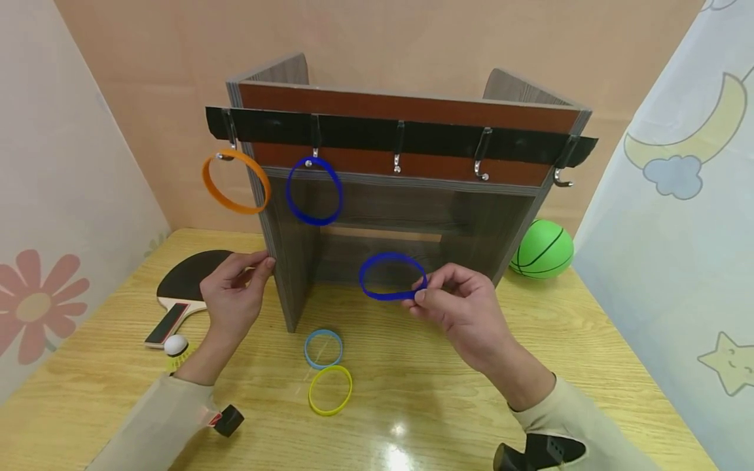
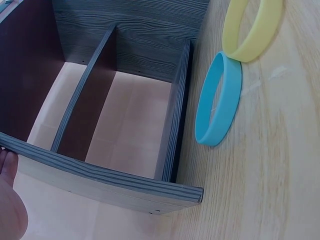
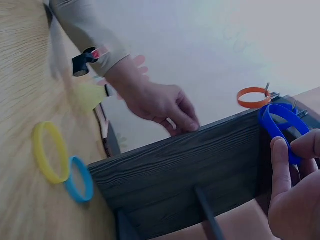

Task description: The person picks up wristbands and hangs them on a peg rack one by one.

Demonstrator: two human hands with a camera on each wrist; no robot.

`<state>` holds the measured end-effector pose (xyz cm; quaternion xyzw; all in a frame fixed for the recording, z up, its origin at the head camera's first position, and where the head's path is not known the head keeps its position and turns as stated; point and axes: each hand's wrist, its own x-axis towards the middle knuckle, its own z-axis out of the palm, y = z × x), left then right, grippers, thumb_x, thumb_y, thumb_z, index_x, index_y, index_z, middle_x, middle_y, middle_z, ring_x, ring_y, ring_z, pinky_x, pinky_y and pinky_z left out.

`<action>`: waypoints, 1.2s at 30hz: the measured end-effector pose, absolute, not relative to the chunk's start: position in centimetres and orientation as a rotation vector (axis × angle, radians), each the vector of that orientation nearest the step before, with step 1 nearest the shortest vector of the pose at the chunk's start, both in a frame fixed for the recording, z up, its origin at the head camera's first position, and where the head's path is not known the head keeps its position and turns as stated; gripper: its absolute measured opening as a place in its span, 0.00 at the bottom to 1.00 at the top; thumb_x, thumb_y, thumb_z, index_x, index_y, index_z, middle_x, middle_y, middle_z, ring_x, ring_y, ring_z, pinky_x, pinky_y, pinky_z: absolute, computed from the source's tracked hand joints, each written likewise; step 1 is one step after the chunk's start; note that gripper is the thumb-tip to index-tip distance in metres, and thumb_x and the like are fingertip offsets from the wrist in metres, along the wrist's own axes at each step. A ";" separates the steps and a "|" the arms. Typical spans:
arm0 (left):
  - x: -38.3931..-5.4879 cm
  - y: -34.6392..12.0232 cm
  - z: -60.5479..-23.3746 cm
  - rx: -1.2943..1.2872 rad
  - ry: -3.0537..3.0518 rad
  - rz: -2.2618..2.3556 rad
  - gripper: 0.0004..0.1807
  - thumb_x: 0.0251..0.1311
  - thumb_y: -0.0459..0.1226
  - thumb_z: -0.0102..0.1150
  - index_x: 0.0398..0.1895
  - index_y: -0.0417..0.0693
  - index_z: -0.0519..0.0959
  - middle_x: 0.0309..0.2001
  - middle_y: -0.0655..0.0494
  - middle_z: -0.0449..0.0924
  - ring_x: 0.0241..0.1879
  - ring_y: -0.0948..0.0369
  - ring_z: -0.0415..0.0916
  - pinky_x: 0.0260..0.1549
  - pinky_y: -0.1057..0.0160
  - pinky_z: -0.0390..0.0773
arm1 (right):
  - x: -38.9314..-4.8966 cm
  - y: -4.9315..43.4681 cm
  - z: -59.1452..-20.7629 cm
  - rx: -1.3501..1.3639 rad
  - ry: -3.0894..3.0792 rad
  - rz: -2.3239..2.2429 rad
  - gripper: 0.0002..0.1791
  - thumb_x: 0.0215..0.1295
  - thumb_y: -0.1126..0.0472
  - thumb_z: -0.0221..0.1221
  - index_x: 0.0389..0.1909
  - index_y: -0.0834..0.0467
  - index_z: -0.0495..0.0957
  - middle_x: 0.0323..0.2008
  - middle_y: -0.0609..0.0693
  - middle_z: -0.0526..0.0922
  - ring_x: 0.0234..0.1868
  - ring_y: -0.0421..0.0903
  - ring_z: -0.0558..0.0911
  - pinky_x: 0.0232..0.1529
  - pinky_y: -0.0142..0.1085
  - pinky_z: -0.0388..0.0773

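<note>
A blue silicone wristband (image 1: 389, 297) is pinched between thumb and fingers of my right hand (image 1: 465, 311), in front of the wooden shelf unit (image 1: 283, 261) and below its hooks. My left hand (image 1: 238, 284) grips the front edge of the unit's left side panel, thumb at the edge; its other fingers are partly hidden in the right wrist view. An orange wristband (image 1: 209, 186) hangs on the leftmost hook (image 1: 224, 156), and another blue wristband (image 1: 340, 193) hangs on the second hook (image 1: 309, 163). The middle hook (image 1: 397, 168) and two hooks farther right hold nothing.
A light blue wristband (image 1: 305, 353) and a yellow wristband (image 1: 311, 396) lie touching on the wooden table (image 1: 436, 405). A table tennis paddle (image 1: 188, 278) and a shuttlecock (image 1: 176, 345) are at the left. A green ball (image 1: 544, 248) sits right of the unit.
</note>
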<state>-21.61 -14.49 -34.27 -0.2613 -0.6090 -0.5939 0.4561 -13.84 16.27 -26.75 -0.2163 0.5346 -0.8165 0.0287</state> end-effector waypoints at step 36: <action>-21.8 -14.8 -34.5 -0.663 -1.517 -1.453 0.05 0.47 0.15 0.62 0.29 0.22 0.80 0.27 0.36 0.79 0.29 0.64 0.79 0.33 0.71 0.81 | -15.8 14.6 -20.5 -0.700 1.452 -2.781 0.13 0.57 0.82 0.50 0.23 0.66 0.77 0.29 0.58 0.80 0.30 0.52 0.84 0.37 0.34 0.82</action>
